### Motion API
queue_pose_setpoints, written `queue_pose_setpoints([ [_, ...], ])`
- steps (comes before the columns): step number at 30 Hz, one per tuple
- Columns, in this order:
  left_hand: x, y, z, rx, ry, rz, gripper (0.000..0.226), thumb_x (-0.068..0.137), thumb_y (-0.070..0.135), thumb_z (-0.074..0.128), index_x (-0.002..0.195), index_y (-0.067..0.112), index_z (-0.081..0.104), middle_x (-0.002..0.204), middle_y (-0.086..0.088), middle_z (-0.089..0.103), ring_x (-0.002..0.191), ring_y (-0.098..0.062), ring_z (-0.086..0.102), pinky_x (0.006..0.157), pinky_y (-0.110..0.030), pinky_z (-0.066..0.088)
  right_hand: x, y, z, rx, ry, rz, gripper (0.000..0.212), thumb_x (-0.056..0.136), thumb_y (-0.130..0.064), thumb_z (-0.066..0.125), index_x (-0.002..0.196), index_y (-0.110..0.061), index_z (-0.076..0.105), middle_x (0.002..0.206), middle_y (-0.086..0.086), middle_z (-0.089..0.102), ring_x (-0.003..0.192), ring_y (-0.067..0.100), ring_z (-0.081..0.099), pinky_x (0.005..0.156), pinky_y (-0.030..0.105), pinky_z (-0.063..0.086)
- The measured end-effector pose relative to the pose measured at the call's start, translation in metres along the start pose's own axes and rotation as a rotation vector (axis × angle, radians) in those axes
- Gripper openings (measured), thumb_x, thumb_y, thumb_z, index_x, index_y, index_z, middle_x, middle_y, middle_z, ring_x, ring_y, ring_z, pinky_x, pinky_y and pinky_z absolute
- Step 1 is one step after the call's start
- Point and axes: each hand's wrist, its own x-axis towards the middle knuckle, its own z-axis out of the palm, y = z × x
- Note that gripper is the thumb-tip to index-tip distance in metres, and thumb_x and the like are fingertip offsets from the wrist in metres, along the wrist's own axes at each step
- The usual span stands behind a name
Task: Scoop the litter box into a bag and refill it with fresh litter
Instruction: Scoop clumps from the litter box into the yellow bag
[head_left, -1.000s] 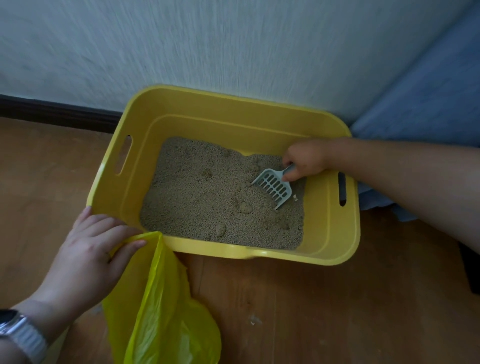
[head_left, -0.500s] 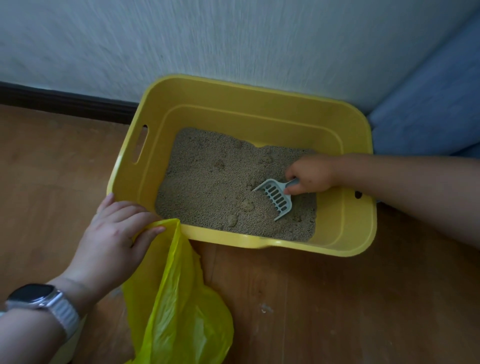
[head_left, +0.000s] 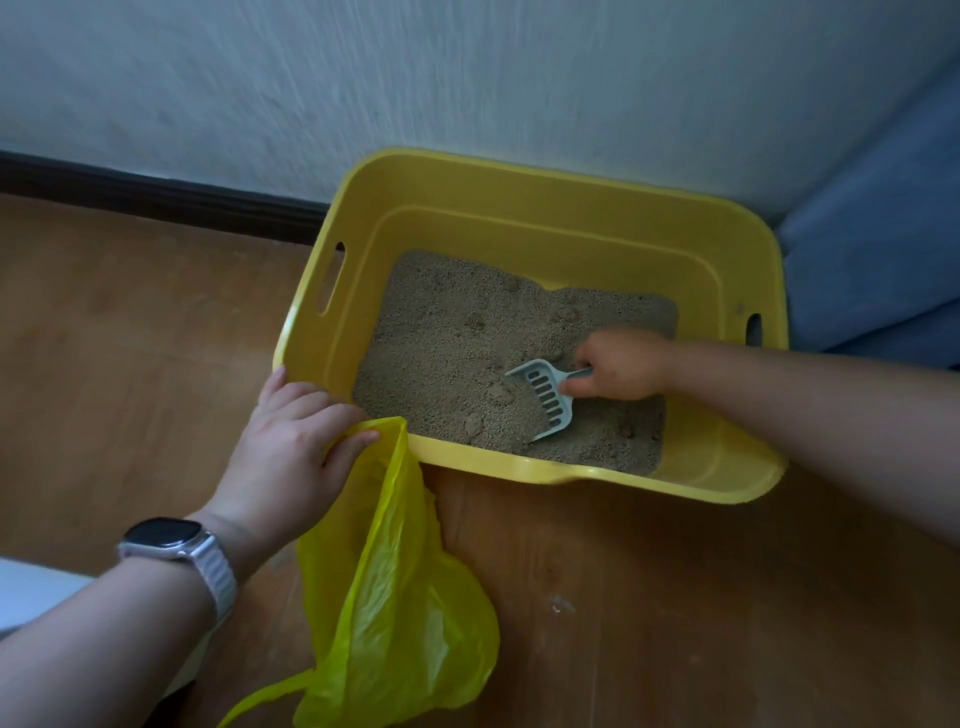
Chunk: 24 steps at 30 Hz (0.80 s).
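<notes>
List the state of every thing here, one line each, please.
litter box, upright on the floor, partly filled
litter, uneven, with clumps
scoop, head in the litter, handle gripped by the right hand
bag, top edge held by the left hand at the box's near rim, rest sagging
watch, worn, screen dark

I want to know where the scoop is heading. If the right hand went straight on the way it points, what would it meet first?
Probably the litter clump just ahead of the scoop that the right hand holds. Beyond it lies the litter box near wall, though depth is unclear.
</notes>
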Motion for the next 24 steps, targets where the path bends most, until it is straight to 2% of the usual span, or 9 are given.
queue_pose_setpoints([
  [8,-0.002,-0.001,0.002,0.003,-0.009,-0.012,0.041,0.092,0.045,0.047,0.086,0.013,0.072,0.079,-0.002,0.065,0.088,-0.026,0.058,0.110,-0.048,0.027,0.009,-0.028,0.011,0.065,0.053,0.006,0.054,0.092,-0.060,0.049,0.073,-0.011,0.060,0.059,0.004,0.047,0.052,0.020,0.043,0.051,0.030,0.027],
  [14,-0.001,0.001,-0.001,0.006,-0.035,-0.024,0.040,0.092,0.046,0.048,0.088,0.015,0.073,0.081,0.000,0.066,0.089,-0.024,0.059,0.112,-0.045,0.024,0.021,-0.057,0.012,0.103,0.070,0.020,0.052,0.092,-0.060,0.048,0.076,-0.012,0.061,0.060,0.003,0.049,0.055,0.021,0.048,0.052,0.029,0.031],
  [20,-0.001,0.003,-0.002,0.022,-0.040,-0.032,0.036,0.090,0.045,0.051,0.085,0.016,0.072,0.077,0.001,0.065,0.084,-0.025,0.059,0.109,-0.049,0.028,0.032,-0.090,0.014,0.234,0.083,0.022,0.054,0.093,-0.059,0.047,0.081,-0.009,0.065,0.060,0.003,0.048,0.055,0.021,0.048,0.052,0.028,0.030],
  [24,-0.002,0.003,-0.002,0.022,-0.058,-0.050,0.036,0.090,0.045,0.050,0.085,0.016,0.071,0.078,0.001,0.064,0.085,-0.025,0.059,0.110,-0.050,0.027,0.037,-0.112,0.023,0.387,0.106,0.026,0.049,0.093,-0.061,0.046,0.077,-0.016,0.058,0.064,0.002,0.049,0.058,0.021,0.049,0.055,0.031,0.030],
])
